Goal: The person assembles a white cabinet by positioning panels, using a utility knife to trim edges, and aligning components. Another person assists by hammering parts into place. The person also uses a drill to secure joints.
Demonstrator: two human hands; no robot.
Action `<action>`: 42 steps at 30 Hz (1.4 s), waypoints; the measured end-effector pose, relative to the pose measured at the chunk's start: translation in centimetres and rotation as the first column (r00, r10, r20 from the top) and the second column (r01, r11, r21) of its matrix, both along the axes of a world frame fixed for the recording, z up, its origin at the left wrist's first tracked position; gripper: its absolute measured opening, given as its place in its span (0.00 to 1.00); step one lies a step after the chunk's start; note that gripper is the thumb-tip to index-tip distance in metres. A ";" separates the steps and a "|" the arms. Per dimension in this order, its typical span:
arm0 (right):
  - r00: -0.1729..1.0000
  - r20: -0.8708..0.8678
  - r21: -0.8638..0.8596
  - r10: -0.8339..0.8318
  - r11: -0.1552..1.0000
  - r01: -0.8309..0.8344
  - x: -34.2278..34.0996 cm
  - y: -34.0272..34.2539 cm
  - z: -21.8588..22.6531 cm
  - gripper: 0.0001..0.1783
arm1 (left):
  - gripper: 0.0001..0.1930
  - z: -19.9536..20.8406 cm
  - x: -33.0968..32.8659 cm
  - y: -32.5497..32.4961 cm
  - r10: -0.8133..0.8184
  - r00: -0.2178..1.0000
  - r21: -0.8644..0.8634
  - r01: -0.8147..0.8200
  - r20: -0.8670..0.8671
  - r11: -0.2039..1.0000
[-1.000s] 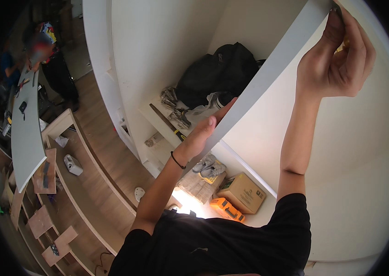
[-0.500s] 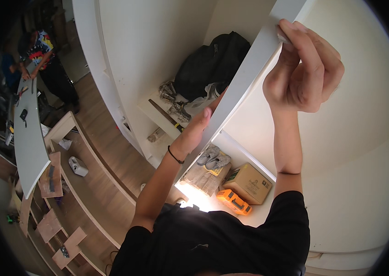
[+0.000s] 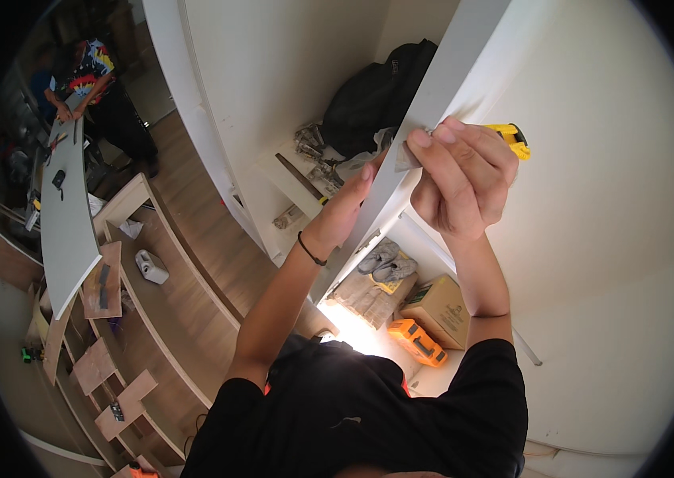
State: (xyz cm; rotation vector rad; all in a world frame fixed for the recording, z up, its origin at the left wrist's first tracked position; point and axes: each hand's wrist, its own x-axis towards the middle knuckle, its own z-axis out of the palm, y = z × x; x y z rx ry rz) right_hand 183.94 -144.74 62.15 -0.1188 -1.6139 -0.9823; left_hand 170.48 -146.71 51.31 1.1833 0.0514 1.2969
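Between the thumb and fingertips of my right hand (image 3: 464,179) is a small, thin, pale grey triangular piece (image 3: 407,159), pressed against the front edge of an upright white cabinet panel (image 3: 440,80). What kind of piece it is cannot be made out. Just behind that hand a yellow and black object (image 3: 512,141) shows in part; whether I hold it is unclear. Lower down, my left hand (image 3: 341,209) is closed on the same panel, the thumb along the edge and most fingers hidden on its far side.
A black bag (image 3: 381,99) and a file-like tool (image 3: 301,177) lie in the left compartment. Below stand a cardboard box (image 3: 436,311), an orange case (image 3: 416,342) and grey shoes (image 3: 385,261). A wooden frame (image 3: 181,263) lies left; two people work at a long panel (image 3: 74,215).
My right hand has moved down and left along the panel edge with the pale piece. The yellow object has come into view behind it. My left hand stays on the panel.
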 end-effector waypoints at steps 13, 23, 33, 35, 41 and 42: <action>0.999 0.043 -0.042 -0.003 0.999 0.005 2.1 -3.2 2.3 0.12 | 0.41 3.0 -0.5 0.1 0.150 0.985 0.050 -0.147 -0.081 0.988; 0.997 -0.053 0.329 0.064 0.943 -0.043 -0.2 2.5 14.3 0.17 | 0.25 6.5 2.3 -2.8 0.885 0.461 0.380 -0.809 -0.063 0.448; 0.993 -0.117 0.246 -0.013 0.968 0.042 -0.1 2.7 11.6 0.16 | 0.35 1.1 0.6 0.6 0.199 0.975 0.021 -0.198 -0.102 0.980; 0.994 -0.092 0.234 0.062 0.971 -0.039 -0.1 2.4 10.4 0.16 | 0.38 0.3 0.9 0.8 0.169 0.968 -0.030 -0.177 -0.187 0.984; 0.999 -0.023 0.159 0.048 0.986 -0.044 -0.3 1.3 7.1 0.20 | 0.34 -0.5 0.9 1.0 0.098 0.980 -0.040 -0.106 -0.172 0.994; 0.996 -0.015 0.157 0.087 0.984 -0.083 -0.5 1.1 6.4 0.19 | 0.34 -0.6 0.9 1.0 0.113 0.979 -0.048 -0.123 -0.169 0.991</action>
